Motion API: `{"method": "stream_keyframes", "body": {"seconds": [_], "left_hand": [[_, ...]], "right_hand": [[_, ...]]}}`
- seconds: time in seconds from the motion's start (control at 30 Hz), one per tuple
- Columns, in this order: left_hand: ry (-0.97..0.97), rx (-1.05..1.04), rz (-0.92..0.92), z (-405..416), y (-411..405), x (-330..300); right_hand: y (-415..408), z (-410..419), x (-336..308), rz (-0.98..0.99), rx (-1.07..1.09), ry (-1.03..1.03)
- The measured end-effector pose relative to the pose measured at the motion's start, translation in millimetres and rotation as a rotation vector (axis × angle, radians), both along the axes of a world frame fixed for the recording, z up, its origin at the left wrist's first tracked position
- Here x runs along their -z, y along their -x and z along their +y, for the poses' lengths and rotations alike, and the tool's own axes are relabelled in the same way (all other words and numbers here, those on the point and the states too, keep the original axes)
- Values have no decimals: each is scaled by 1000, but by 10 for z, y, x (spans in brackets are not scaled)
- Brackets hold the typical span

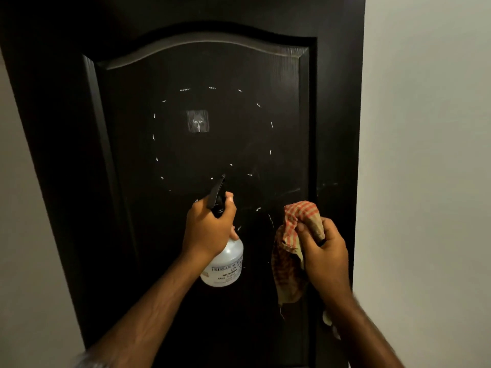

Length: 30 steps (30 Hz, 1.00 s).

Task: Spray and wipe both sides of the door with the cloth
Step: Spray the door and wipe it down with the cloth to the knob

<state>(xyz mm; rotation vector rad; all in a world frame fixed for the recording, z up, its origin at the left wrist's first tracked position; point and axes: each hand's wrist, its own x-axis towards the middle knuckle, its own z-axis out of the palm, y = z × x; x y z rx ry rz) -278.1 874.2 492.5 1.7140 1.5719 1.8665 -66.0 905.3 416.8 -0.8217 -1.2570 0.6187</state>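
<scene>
A dark brown panelled door (127,160) fills the head view. My left hand (208,229) grips the neck of a clear spray bottle (225,264) with a black trigger head whose nozzle points up at the panel. My right hand (325,256) holds a bunched red-and-tan checked cloth (289,251) just in front of the panel's right side. A ring of small whitish marks shows on the panel around a clear adhesive hook (198,121). Faint smears streak the door above the cloth.
Pale walls (425,155) flank the door on both sides. The door's right edge runs close beside my right hand. A small pale object (328,318), partly hidden by my right forearm, sits low on the door's right side.
</scene>
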Motion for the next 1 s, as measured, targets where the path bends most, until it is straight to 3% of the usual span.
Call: {"method": "stream_keyframes", "body": {"seconds": [0.37, 0.77, 1.0], "left_hand": [[11, -58, 110, 584, -111, -492], [110, -113, 142, 856, -222, -346], [94, -139, 166, 801, -75, -480]], "right_hand": [[128, 877, -837, -184, 92, -229], [221, 1420, -949, -378, 343, -487], [342, 1785, -2155, -302, 609, -602]]}}
